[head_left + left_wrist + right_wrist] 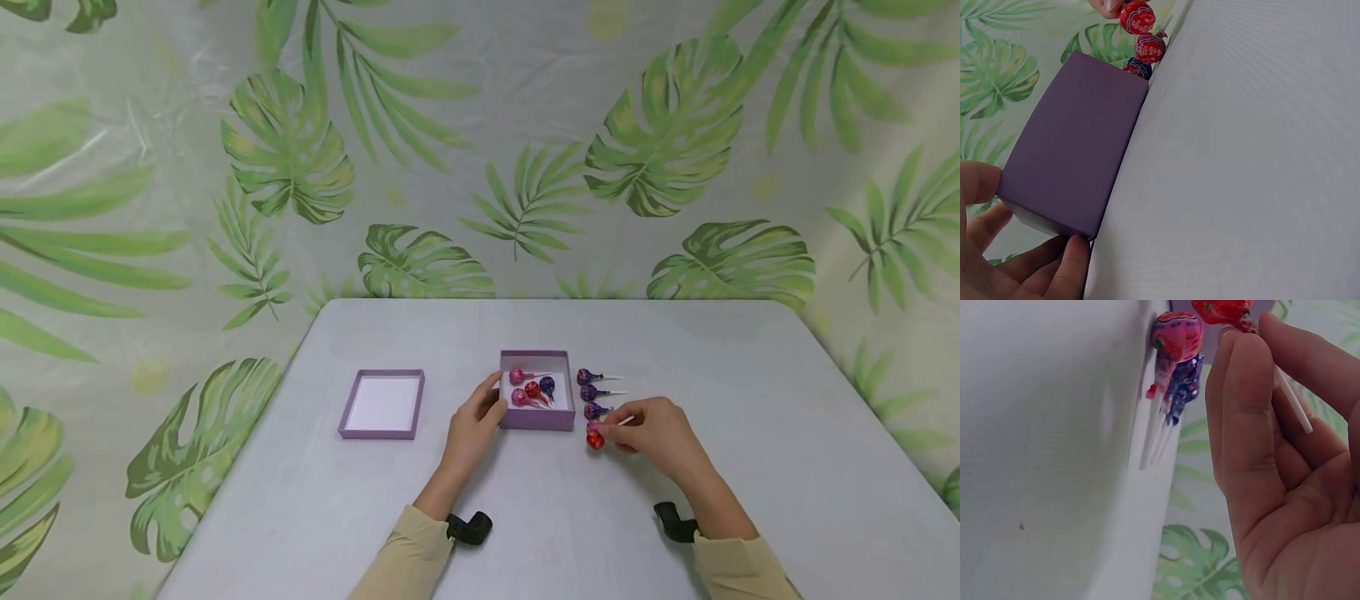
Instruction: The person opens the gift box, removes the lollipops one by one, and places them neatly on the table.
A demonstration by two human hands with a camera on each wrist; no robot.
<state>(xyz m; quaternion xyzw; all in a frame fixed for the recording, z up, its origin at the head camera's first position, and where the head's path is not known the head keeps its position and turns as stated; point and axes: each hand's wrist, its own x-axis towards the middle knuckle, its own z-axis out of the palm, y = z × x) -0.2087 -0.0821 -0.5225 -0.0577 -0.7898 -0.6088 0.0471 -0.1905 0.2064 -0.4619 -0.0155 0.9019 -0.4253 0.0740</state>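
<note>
- Plainly, the pale worktop [300, 508] is largest, spreading beneath everything else.
- Purple box [536, 420]: open-topped, probably stiff card and light — easily nudged, so best steadied by its walls. Four lollipops [517, 377] lie inside.
- Purple-edged lid [381, 404]: left of the box, well apart, white inside facing up.
- Left hand [472, 423]: fingers apart, resting against the box's left side.
- Right hand [662, 439]: fingers and thumb together, clamped on a red lollipop [596, 440] at its neck.
- Three dark lollipops [589, 392] and a pink lollipop [1179, 334]: in a row, right of the box.
- Red lollipop: just beside the pink one; I cannot tell whether it touches the worktop. Likely light, its head hard, slick and chippable — the neck or thin stick [1295, 407] should hold surest.
</note>
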